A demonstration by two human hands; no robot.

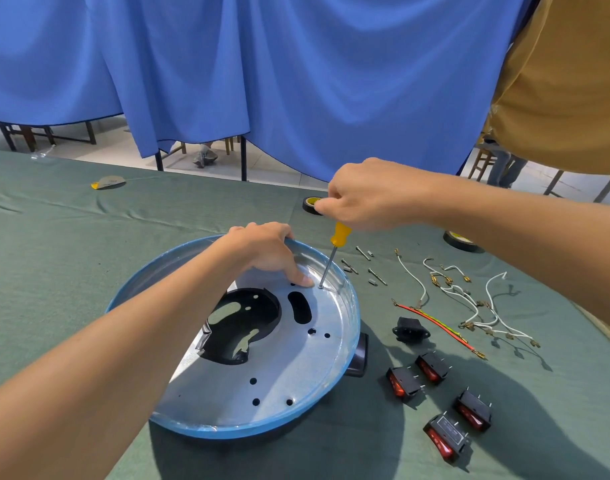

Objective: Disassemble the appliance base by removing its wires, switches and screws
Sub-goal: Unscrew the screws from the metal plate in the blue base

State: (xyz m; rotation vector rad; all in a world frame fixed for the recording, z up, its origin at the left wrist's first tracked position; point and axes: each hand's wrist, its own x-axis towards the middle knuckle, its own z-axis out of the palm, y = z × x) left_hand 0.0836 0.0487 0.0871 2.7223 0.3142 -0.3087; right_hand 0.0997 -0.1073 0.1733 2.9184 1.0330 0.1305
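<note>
One screw [320,287] sits near the far rim of the appliance base [289,368]. Right hand [373,195] wraps its fingers round the yellow screwdriver [341,234], left hand [262,249] grips the rim. I'd keep the shaft upright, push down, turn slow.

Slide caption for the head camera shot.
Right hand holds screwdriver tip-down on the base; left hand grips its rim.
</note>
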